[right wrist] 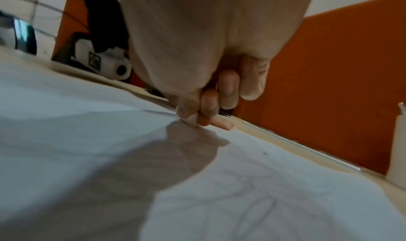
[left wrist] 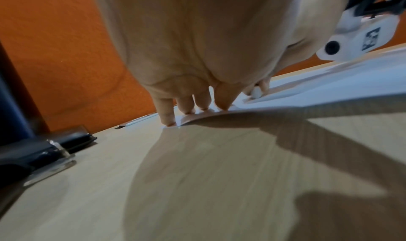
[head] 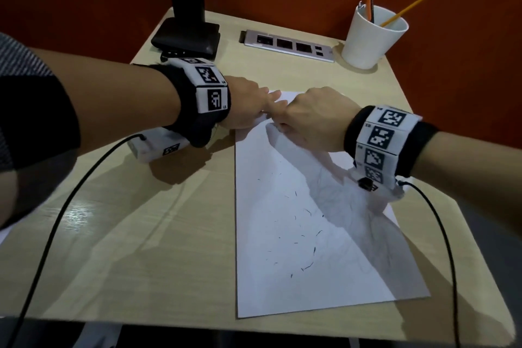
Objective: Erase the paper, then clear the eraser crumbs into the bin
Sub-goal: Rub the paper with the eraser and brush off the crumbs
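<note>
A white sheet of paper [head: 296, 234] with faint pencil lines lies on the wooden desk [head: 141, 234]. Several dark eraser crumbs [head: 308, 264] are scattered over its middle. My left hand [head: 248, 106] presses straight fingertips [left wrist: 169, 121] on the sheet's far left corner. My right hand [head: 313, 116] pinches a small white eraser [right wrist: 191, 121] between thumb and fingers, its tip on the paper [right wrist: 263, 192] near the far edge. The same eraser [left wrist: 256, 92] shows in the left wrist view. No bin is in view.
A white cup [head: 370, 37] holding pencils stands at the far right corner. A power strip [head: 285, 45] lies flush along the back edge. A black stand base [head: 186, 37] sits at the far left. Cables [head: 56, 223] trail from both wrists.
</note>
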`<action>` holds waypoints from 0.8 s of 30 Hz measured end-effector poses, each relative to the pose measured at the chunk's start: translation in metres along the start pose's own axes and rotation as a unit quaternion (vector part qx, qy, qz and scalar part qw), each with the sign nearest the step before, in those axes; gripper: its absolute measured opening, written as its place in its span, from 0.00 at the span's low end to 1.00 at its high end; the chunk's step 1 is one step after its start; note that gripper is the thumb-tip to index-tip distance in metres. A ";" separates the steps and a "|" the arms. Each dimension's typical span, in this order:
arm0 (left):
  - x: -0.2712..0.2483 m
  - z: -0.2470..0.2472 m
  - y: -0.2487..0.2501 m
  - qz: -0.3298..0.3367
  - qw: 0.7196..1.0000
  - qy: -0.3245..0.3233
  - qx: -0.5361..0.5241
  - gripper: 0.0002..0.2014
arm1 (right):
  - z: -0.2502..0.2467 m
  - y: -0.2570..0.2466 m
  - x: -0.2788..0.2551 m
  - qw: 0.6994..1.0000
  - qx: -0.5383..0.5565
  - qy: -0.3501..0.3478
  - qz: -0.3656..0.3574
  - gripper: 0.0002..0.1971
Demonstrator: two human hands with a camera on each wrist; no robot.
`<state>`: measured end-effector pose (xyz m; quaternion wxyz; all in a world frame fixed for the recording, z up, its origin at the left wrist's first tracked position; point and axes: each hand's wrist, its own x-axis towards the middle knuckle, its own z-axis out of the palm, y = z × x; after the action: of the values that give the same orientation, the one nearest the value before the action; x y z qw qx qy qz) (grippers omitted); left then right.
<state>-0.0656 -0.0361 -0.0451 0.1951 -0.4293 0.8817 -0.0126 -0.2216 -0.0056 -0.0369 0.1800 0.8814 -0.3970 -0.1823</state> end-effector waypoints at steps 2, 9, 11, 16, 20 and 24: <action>-0.002 0.002 0.001 0.017 1.000 -0.008 0.011 0.30 | -0.001 -0.012 -0.016 1.000 0.003 -0.015 -0.009 0.08; 0.001 0.005 -0.007 0.032 0.999 0.005 0.011 0.26 | -0.027 -0.041 -0.095 0.985 0.059 -0.114 -0.111 0.09; -0.001 0.001 -0.006 0.021 1.000 0.009 -0.007 0.26 | -0.029 -0.026 -0.074 0.996 0.019 -0.058 -0.058 0.07; -0.003 0.003 -0.004 -0.026 0.997 0.007 -0.079 0.28 | -0.012 0.007 0.002 0.999 -0.035 -0.009 0.026 0.15; 0.000 0.012 -0.003 -0.009 0.997 -0.001 -0.077 0.32 | 0.004 -0.002 -0.003 1.000 -0.014 -0.009 0.005 0.10; 0.001 0.016 -0.003 0.022 0.999 0.012 -0.040 0.29 | 0.002 -0.034 -0.056 0.999 0.028 -0.018 -0.040 0.07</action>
<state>-0.0585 -0.0369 -0.0595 0.1670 -0.4175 0.8929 0.0219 -0.2354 0.0585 -0.0442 0.1405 0.8979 -0.3692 -0.1944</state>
